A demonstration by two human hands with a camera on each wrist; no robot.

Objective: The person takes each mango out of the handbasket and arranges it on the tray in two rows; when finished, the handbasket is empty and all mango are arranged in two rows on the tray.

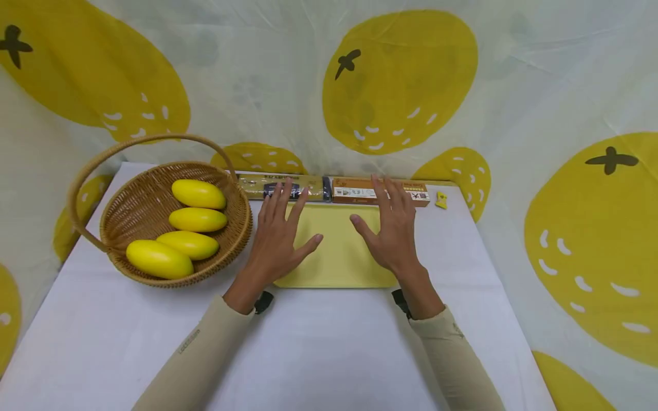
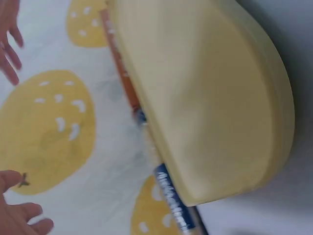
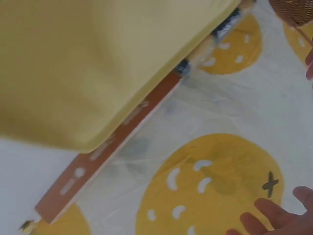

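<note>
Both hands hover with fingers spread over a pale yellow tray (image 1: 336,251) in the head view. My left hand (image 1: 277,237) is over the tray's left side, its fingertips overlapping a gold-and-blue plastic packet (image 1: 252,185) behind it. My right hand (image 1: 393,234) is over the right side, fingertips overlapping a long brown-and-white box (image 1: 354,191). Neither hand holds anything. In the left wrist view the tray (image 2: 215,107) fills the upper right, and the left hand's fingers (image 2: 29,215) show at the lower left. The right wrist view shows the tray (image 3: 98,63) and the right hand's fingers (image 3: 274,215).
A wicker basket (image 1: 115,228) with a tall handle stands on the left, holding several yellow mango-like fruits (image 1: 197,194). A small yellow object (image 1: 441,200) lies right of the box. White cloth (image 1: 329,348) covers the table, and a fruit-print curtain (image 1: 288,85) hangs behind it.
</note>
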